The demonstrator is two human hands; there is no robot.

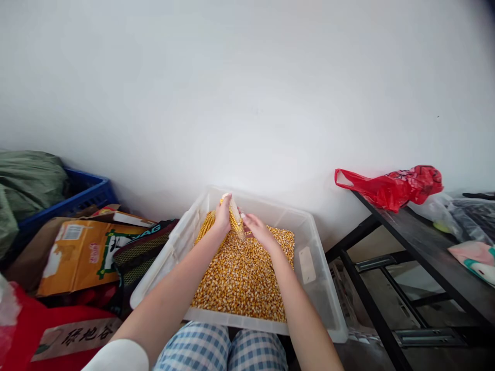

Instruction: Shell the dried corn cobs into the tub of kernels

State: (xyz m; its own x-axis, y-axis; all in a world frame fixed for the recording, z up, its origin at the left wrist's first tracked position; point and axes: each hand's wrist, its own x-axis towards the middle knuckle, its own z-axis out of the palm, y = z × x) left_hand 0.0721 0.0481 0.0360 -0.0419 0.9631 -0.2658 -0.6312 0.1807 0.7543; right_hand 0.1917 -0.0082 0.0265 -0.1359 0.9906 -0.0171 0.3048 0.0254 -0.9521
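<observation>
A partly stripped corn cob (235, 219) is gripped in my left hand (223, 212), tilted over the bin, with yellow kernels left along one side and a pale bare side facing right. My right hand (258, 230) is at the cob's lower right side, fingers curled in against it; whether they hold a loose kernel is too small to tell. Beneath both hands, loose corn kernels (243, 288) fill the bottom of a clear plastic bin (317, 288). Whole corn cobs (206, 225) lie at the bin's far left, partly hidden behind my left hand and forearm.
A white wall rises right behind the bin. On the left are a blue crate (88, 193), an orange cardboard box (79, 252), a black mesh bag (145, 247) and a red bag (73, 330). At right stands a black-framed table (417, 234) carrying a red plastic bag (398, 185).
</observation>
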